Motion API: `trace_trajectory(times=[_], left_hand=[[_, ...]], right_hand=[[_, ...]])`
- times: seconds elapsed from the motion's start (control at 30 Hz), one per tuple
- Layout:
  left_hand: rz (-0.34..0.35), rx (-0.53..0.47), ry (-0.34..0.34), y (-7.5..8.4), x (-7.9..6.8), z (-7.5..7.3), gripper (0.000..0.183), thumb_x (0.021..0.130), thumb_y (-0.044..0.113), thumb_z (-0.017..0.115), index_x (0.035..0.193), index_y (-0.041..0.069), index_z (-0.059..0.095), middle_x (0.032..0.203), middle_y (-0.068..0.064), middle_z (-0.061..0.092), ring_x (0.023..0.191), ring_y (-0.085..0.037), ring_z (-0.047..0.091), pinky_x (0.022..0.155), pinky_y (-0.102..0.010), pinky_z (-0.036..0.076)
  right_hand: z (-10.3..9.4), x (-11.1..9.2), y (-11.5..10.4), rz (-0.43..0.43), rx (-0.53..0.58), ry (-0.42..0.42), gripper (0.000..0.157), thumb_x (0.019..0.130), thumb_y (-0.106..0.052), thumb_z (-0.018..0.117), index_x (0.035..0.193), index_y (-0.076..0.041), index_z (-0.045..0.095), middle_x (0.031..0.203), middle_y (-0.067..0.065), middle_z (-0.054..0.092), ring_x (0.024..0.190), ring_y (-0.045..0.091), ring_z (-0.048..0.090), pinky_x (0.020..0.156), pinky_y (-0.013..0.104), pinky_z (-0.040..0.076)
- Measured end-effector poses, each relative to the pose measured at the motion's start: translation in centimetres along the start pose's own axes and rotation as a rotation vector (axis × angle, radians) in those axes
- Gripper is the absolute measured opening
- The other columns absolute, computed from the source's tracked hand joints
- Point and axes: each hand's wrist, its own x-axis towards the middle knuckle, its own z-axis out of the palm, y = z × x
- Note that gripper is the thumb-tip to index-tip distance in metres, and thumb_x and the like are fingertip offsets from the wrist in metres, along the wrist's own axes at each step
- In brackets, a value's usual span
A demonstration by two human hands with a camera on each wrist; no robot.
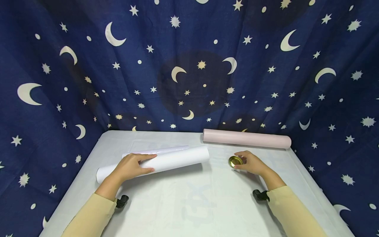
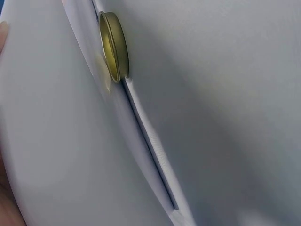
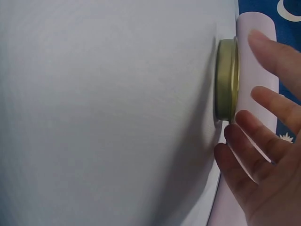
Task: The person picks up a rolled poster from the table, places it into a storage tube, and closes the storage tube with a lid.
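My left hand grips a long white roll, fingers over its far side and thumb along the near side. The roll lies at a slant on the left half of the table, with a shadow beneath its right end. My right hand is around a shallow round gold tin, open side up. In the right wrist view the fingers are spread and slightly bent, with a gap between thumb and tin. The tin also shows beyond the roll in the left wrist view.
A pale pink roll lies along the table's back edge at the right. Behind the white roll runs a thin, pale lilac strip. A dark blue curtain with moons and stars encloses the white-covered table.
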Motion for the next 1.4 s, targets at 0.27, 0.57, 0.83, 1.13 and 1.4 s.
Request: trace_trajectory(times=[0.27,0.57,0.83,1.13,1.4], left_hand=[[0.003,0.008,-0.001,-0.1,0.0,0.1,0.058,0.074,0.057,0.083,0.128,0.041,0.068,0.126,0.005,0.069,0.116,-0.024,0.065,0.091,-0.047,0.053],[0.007,0.012,-0.003,-0.1,0.0,0.2,0.058,0.074,0.057,0.083,0.129,0.041,0.068,0.126,0.004,0.069,0.116,-0.025,0.064,0.091,-0.048,0.052],[0.0,0.016,-0.012,-0.2,-0.1,0.3,0.058,0.075,0.058,0.082,0.129,0.042,0.068,0.127,0.003,0.068,0.116,-0.025,0.064,0.091,-0.049,0.052],[0.004,0.007,-0.019,-0.1,-0.3,0.4,0.059,0.074,0.058,0.082,0.129,0.041,0.068,0.126,0.002,0.069,0.114,-0.023,0.065,0.088,-0.047,0.053],[0.017,-0.008,-0.004,-0.2,-0.3,0.3,0.059,0.074,0.058,0.083,0.129,0.039,0.069,0.125,0.001,0.069,0.114,-0.024,0.065,0.088,-0.047,0.054]], right_hand=[[0.7,0.4,0.4,0.022,-0.049,0.005,0.073,0.079,-0.028,0.087,0.133,0.01,0.057,0.117,0.022,0.059,0.1,0.031,0.057,0.088,0.05,0.049],[1.2,0.7,0.5,0.055,-0.112,-0.002,0.081,0.075,-0.036,0.089,0.136,0.005,0.056,0.123,0.026,0.056,0.112,0.04,0.054,0.097,0.06,0.044],[1.0,0.7,0.3,0.071,-0.125,-0.011,0.077,0.075,-0.036,0.089,0.134,0.003,0.058,0.118,0.023,0.057,0.107,0.037,0.055,0.093,0.058,0.046],[0.5,0.2,-0.1,0.106,-0.077,0.002,0.074,0.076,-0.031,0.088,0.133,0.003,0.056,0.115,0.021,0.054,0.101,0.034,0.055,0.085,0.051,0.05],[-0.6,0.0,-1.1,0.07,0.011,0.011,0.071,0.079,-0.027,0.087,0.134,0.003,0.054,0.116,0.022,0.054,0.101,0.033,0.055,0.081,0.045,0.048]])
